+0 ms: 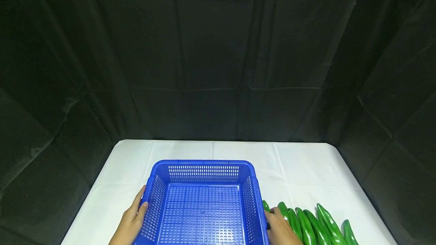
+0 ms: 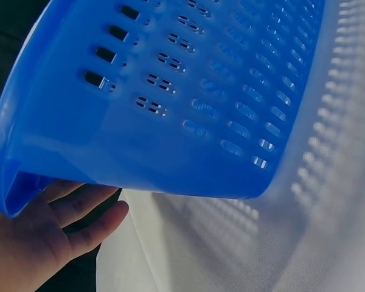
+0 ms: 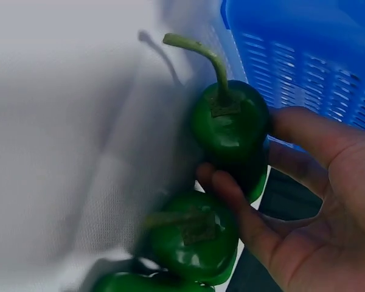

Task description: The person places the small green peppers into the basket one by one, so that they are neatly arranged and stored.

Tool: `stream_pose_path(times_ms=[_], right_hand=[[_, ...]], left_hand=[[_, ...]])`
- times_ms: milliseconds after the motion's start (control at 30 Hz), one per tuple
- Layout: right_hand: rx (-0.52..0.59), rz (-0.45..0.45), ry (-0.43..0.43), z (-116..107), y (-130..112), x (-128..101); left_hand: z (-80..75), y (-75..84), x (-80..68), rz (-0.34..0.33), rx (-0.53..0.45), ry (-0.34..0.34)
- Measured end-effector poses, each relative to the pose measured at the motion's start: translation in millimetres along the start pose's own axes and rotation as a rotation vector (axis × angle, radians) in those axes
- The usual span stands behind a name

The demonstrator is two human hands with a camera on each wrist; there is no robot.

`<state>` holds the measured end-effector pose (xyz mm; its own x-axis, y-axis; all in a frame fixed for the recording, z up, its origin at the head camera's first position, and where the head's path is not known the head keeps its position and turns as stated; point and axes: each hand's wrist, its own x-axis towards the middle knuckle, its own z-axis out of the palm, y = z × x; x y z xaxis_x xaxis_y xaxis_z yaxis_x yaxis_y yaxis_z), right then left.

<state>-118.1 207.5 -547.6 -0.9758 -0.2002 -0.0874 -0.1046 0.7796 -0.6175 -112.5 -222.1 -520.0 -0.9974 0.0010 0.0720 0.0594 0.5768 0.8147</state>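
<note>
Two hands flank the blue basket (image 1: 203,203), which sits at the near middle of the white-covered bench (image 1: 306,169). Your left hand (image 1: 131,220) has its fingers (image 2: 88,219) curled under the basket's left rim, so that side is gripped. Your right hand (image 1: 281,228) lies against the right wall, but the wrist view shows its fingers (image 3: 243,207) loosely bent around the stem end of a green pepper (image 3: 231,128) rather than the rim; I judge it holds nothing firmly.

Risks from here, as I read them:
- If you lift with only the left side gripped, the basket would likely tip toward the right.
- The row of peppers (image 1: 306,224) lies just beside the right wall, touching your knuckles. Any sideways shove of the basket or hand could roll them toward the bench's right edge.
- The cloth looks loose, so dragging the basket may wrinkle it and shift the peppers.
- A pepper's stem (image 3: 201,52) points at the basket wall and might snag in a slot.
</note>
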Motion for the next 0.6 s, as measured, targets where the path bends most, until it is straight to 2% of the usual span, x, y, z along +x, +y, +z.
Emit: stream_pose_path(times_ms=[133,333,433,600], right_hand=[[-0.001,-0.023,-0.021,1,4,3],[-0.015,-0.050,0.009,3,6,2],[-0.014,0.003,0.033,2,4,1],[-0.008,0.122,0.026,-9,-2,1]], left_hand=[[0.3,-0.6,-0.2,-0.008,-0.007,-0.010],[1.1,-2.3,0.0,-0.036,-0.022,-0.034],[1.3,-3.0,0.3,-0.039,-0.019,-0.041],[0.8,-2.1,0.5,-0.026,-0.012,-0.039]])
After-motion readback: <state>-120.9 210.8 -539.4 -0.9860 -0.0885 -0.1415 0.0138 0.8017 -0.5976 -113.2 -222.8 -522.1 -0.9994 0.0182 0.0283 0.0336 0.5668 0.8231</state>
